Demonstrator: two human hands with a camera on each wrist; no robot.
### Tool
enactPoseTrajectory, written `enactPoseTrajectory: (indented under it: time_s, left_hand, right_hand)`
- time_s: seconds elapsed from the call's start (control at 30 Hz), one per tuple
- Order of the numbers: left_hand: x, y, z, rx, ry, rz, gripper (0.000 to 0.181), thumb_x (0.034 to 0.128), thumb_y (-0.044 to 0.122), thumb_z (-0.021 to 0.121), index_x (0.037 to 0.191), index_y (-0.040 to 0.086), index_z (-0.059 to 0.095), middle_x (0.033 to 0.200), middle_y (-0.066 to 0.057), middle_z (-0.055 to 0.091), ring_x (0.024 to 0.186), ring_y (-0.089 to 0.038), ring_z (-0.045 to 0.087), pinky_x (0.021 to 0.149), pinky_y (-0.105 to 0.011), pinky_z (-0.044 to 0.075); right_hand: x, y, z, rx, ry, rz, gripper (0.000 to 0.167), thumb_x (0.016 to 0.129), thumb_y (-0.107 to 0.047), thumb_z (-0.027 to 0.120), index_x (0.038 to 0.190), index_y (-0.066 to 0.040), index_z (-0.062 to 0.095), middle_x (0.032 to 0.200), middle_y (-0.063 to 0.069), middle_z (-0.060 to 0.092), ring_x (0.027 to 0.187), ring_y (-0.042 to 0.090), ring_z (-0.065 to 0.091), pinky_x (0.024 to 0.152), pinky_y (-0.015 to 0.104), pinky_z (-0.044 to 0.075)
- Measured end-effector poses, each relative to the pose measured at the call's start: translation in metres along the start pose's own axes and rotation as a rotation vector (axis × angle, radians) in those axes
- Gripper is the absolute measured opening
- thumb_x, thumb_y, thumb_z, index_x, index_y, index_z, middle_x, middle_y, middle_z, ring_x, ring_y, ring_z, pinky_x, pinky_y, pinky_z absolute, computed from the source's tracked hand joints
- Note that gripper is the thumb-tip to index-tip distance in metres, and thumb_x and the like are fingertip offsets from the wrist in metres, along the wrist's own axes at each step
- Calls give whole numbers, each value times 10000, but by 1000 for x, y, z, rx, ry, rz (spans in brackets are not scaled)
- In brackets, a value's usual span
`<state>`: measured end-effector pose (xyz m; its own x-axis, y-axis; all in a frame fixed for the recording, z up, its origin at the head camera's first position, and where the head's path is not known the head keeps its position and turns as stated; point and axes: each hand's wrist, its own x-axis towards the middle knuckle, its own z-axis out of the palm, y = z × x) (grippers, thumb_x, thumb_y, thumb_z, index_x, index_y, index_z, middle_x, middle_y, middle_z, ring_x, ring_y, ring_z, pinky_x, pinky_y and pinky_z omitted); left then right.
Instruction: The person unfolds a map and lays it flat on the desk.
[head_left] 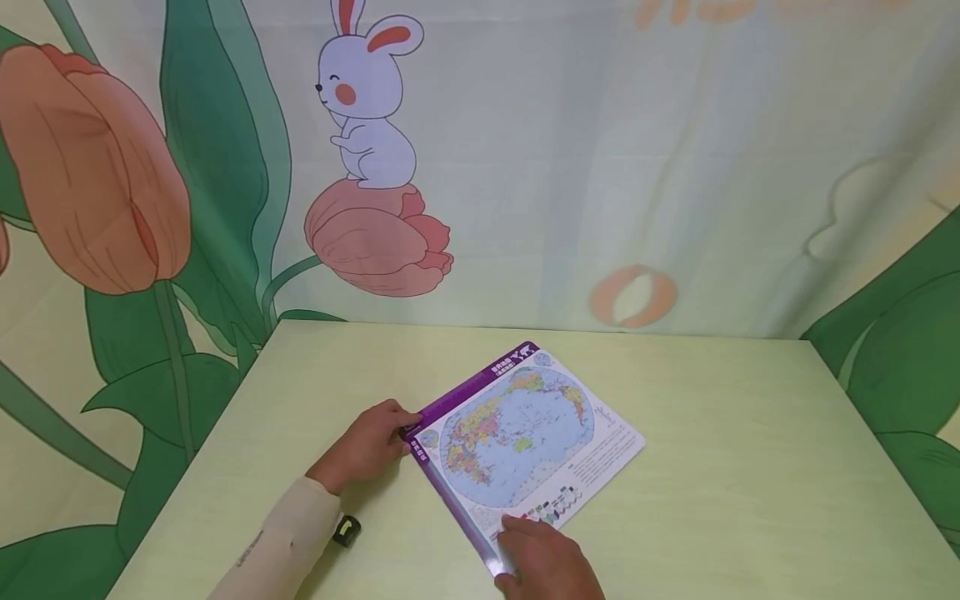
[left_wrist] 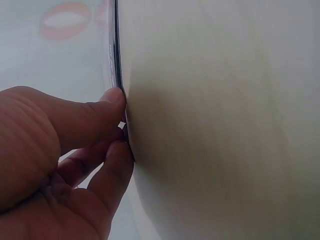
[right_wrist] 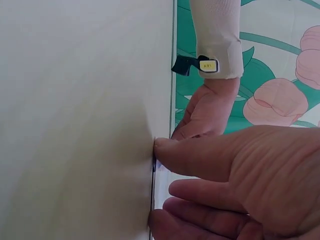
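One world map (head_left: 517, 437) lies turned at an angle near the middle of one table (head_left: 735, 475), between two hands; the left hand (head_left: 367, 442) pinches its purple left corner; the right hand (head_left: 553, 562) holds its near corner, thumb and fingers apart; white characters mark the purple border, too small to read surely; one pale sleeve (head_left: 288, 533) bears illegible print.

My right hand (head_left: 551, 558) is hiding part of the map (head_left: 517, 433) and being cut off by the bottom edge; I'm finding the fine print (head_left: 609, 461) too small to read
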<state>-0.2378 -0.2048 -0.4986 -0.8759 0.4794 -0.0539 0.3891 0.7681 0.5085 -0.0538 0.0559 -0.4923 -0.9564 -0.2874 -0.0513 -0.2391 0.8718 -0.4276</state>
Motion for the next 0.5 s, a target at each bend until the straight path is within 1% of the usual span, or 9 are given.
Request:
enactPoseTrajectory:
  time_s: [0.07,0.13,0.2,0.27,0.33,0.43,0.5]
  left_hand:
    - [-1,2,-1,7,-1,2,465,942,9,764,1398,49,684,1123,-71,649,966,-176,576,958,-418,536]
    - [-2,3,-2,4,-4,-5,468,941,12,766,1401,43,680,1110,-70,644,953,-175,567,949,-411,529]
    - [-2,4,-1,4,-6,-10,470,936,11,771,1397,33,680,1094,-70,640,938,-176,560,934,-406,524]
    - [-3,5,-1,10,-5,-16,469,929,14,779,1388,28,686,1072,-68,635,921,-174,551,922,-400,520]
    - [-5,6,1,16,-6,-24,469,922,18,787,1381,23,690,1055,-70,631,908,-176,546,915,-398,516]
    - [-8,9,3,29,-7,-33,468,915,31,799,1372,27,698,1034,-68,623,895,-176,538,903,-397,513]
    - [-11,10,4,31,-5,-36,465,912,37,804,1365,23,702,1028,-68,621,891,-178,536,899,-397,512]
  right_hand:
    - [0,1,-2,-1,-8,8,201,826,-247,869,905,-160,706,1354,90,730,1280,323,671,1052,446,545]
    - [0,3,-4,0,-10,16,194,832,-243,864,915,-156,712,1359,87,728,1285,337,670,1062,464,536]
    - [0,4,-5,3,-8,19,186,833,-234,864,869,-171,694,1351,83,733,1274,338,678,1047,470,543]
    - [-1,6,-6,10,5,17,240,830,-226,870,785,-201,635,1327,73,746,1234,330,698,1008,465,562]
    - [-2,7,-6,17,17,18,304,824,-218,878,735,-224,587,1300,57,758,1188,314,717,966,448,579]
    - [-3,11,-8,29,34,19,334,813,-196,888,714,-235,572,1266,41,768,1117,297,738,907,425,594]
    - [-4,13,-10,42,31,27,322,813,-183,887,718,-235,584,1270,37,767,1128,298,740,916,433,594]
